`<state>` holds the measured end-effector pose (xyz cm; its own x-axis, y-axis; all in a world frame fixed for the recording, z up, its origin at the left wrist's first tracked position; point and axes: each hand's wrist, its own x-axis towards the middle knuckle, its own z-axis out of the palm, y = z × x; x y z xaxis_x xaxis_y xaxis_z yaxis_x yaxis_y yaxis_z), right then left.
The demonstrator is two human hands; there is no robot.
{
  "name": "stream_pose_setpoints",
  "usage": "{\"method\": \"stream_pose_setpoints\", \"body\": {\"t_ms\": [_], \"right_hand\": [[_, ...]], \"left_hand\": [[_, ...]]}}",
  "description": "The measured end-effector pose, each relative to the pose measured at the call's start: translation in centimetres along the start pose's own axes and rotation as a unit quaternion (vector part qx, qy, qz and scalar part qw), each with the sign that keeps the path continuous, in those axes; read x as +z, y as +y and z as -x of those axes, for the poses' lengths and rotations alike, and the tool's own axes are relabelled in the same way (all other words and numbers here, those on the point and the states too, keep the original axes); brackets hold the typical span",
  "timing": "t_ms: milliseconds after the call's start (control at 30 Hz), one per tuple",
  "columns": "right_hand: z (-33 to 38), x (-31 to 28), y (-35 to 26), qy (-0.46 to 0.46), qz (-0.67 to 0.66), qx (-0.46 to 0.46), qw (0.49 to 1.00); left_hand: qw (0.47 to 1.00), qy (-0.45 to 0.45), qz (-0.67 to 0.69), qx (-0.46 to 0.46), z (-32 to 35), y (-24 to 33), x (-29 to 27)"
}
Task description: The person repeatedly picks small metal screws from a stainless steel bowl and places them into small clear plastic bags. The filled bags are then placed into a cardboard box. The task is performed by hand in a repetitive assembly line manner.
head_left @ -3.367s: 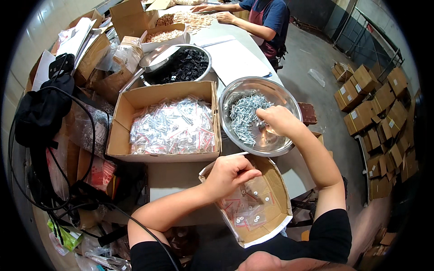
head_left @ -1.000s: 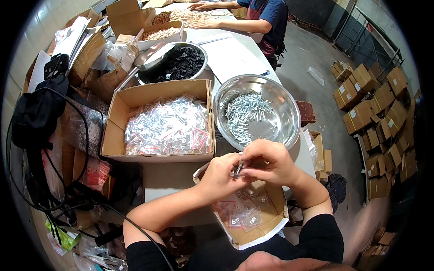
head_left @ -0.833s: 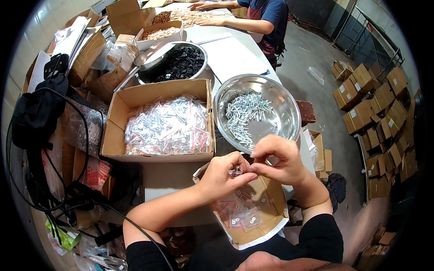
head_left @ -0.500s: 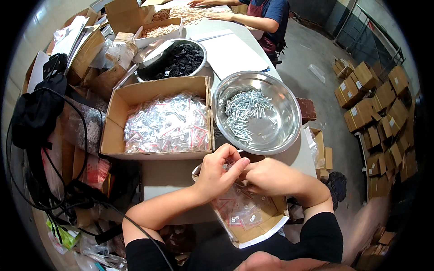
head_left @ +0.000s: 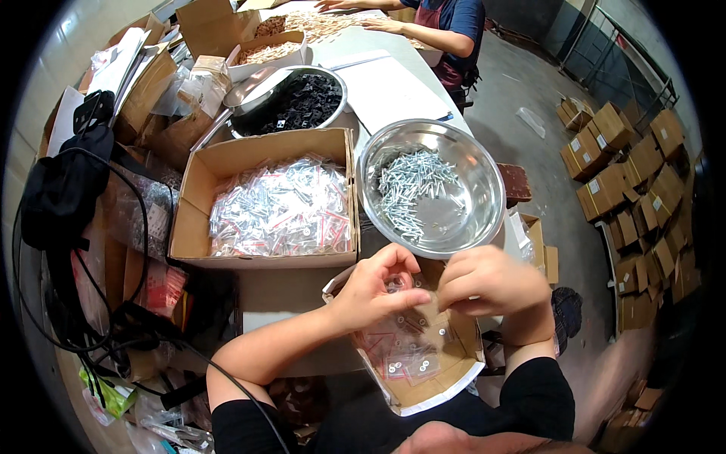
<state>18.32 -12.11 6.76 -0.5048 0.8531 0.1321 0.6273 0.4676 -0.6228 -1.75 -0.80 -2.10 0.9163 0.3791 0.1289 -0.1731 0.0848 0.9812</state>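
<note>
My left hand (head_left: 378,289) is closed over the far part of a cut-down cardboard tray (head_left: 456,372), with a small clear plastic bag (head_left: 396,283) partly showing between its thumb and curled fingers. To its right, my right hand (head_left: 493,281) is slightly blurred, its fingers curled together; anything in them is hidden. Several flat clear bags (head_left: 395,349) with red edge lines and small white round pieces lie in the tray. Just beyond my right hand stands a steel bowl (head_left: 475,193) of silvery screws (head_left: 414,181).
Left of the bowl, a cardboard box (head_left: 265,262) holds many filled clear bags (head_left: 280,208). Behind it is a basin of black parts (head_left: 299,102). A co-worker's arm (head_left: 431,35) reaches over wooden pieces at the far end. Cables (head_left: 144,250) hang at left; cartons (head_left: 628,189) stand at right.
My right hand has moved away from my left, to the right and slightly up, opening a gap between them. The left hand has shifted slightly right.
</note>
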Motion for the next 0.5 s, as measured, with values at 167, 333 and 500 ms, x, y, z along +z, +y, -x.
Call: {"method": "stream_pose_setpoints", "body": {"t_ms": [167,333,500], "right_hand": [[-0.6,0.7,-0.5,0.181,-0.038,0.029,0.982],[-1.9,2.8,-0.5,0.187,0.017,-0.052,0.981],[-2.2,3.4,-0.6,0.209,-0.012,-0.039,0.977]], "left_hand": [[0.994,-0.058,-0.089,0.021,0.1,0.6,0.2],[0.993,-0.058,-0.094,0.042,0.2,0.5,0.2],[0.977,-0.061,-0.156,0.131,0.1,-0.1,-0.3]]}}
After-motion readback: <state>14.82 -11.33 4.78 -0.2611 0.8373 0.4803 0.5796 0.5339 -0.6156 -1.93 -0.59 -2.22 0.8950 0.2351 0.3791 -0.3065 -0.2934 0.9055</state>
